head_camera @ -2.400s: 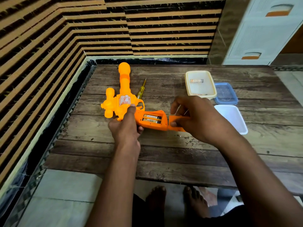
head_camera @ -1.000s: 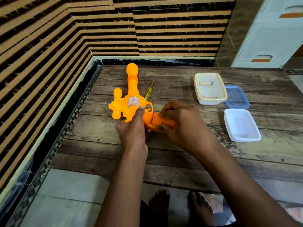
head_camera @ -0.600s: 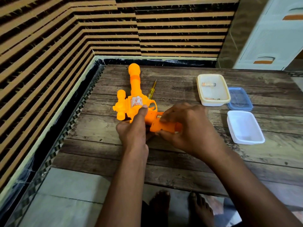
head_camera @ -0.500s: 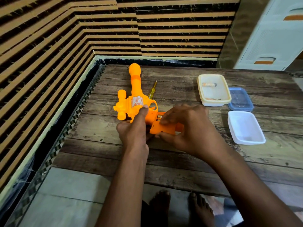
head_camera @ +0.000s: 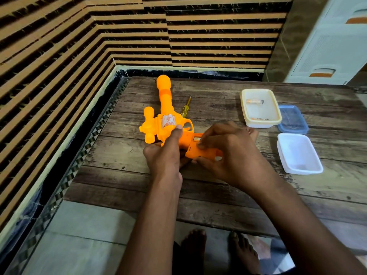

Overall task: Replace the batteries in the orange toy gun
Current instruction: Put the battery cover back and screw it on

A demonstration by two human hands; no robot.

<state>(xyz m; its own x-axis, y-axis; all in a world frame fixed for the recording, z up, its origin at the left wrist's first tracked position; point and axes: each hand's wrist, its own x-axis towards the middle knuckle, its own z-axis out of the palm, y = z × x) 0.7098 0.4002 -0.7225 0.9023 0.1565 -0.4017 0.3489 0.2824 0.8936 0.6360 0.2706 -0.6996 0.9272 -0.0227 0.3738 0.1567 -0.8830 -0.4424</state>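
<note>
The orange toy gun (head_camera: 164,118) lies flat on the wooden table (head_camera: 218,195), barrel pointing away from me. My left hand (head_camera: 164,155) holds its body, thumb on the sticker side. My right hand (head_camera: 230,153) grips the orange battery cover (head_camera: 200,151) over the grip; a sliver of a battery (head_camera: 197,138) shows at its upper edge. A yellow screwdriver (head_camera: 185,109) lies right of the barrel. Two loose batteries (head_camera: 254,101) lie in the cream container (head_camera: 276,108).
A blue lid (head_camera: 294,121) and a white empty container (head_camera: 297,153) sit at the right. Striped wall panels close off the left and far sides. A white drawer unit (head_camera: 327,46) stands at the back right. My bare feet show below the table's near edge.
The open compartment with its batteries showed 2.4 s ago; my right hand has since brought the cover over the grip, hiding most of it. My left hand stays on the gun.
</note>
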